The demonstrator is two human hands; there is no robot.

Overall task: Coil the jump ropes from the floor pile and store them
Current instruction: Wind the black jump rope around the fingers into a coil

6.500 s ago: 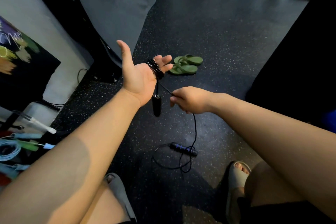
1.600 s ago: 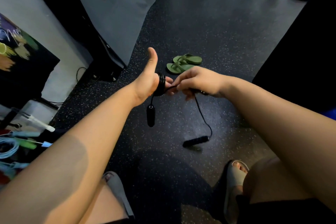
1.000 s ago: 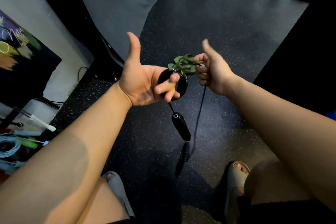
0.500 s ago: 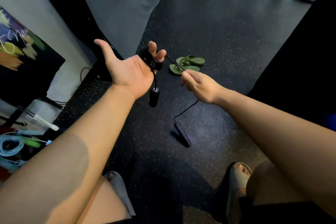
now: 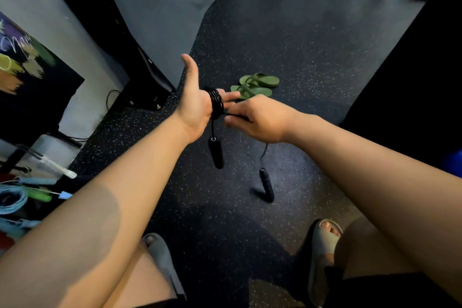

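Note:
A black jump rope (image 5: 216, 102) is wound in several loops around the fingers of my left hand (image 5: 195, 105), whose thumb points up. One black handle (image 5: 216, 154) dangles below that palm. My right hand (image 5: 260, 119) sits just right of the coil and pinches the free cord. From it the cord drops to the second black handle (image 5: 266, 185), which hangs just above or touches the floor; I cannot tell which.
Green flip-flops (image 5: 255, 85) lie on the speckled rubber floor beyond my hands. A blue coiled rope (image 5: 11, 199) and other coloured ropes lie at the left edge. A black rack upright (image 5: 117, 30) stands at left. My sandalled feet (image 5: 322, 245) are below.
My right hand has moved in close to the left hand's fingers, laying another turn of cord. My left thumb has swung upright. The free handle has shifted right and nearer.

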